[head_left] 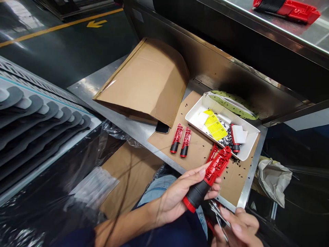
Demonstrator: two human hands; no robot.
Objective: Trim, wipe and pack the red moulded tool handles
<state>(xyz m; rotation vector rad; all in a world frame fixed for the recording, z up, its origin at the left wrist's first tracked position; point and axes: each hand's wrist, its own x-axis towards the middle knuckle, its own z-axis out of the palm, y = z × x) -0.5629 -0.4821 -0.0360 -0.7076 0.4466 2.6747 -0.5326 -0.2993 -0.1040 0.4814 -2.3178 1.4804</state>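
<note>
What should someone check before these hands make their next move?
Grip on the red-and-black handle in the left hand: ok, the fingers wrap around its black grip.
Identity of the silver metal pieces in the right hand: cannot tell, the fingers and the view hide too much.
Small black screws kept inside the white plastic tray: not ok, some are scattered on the cardboard sheet.
Two matching handles on the cardboard sheet: ok, both lie apart from the hands.
Smartphone away from the hands: ok, it lies by the sheet's far edge.
</note>
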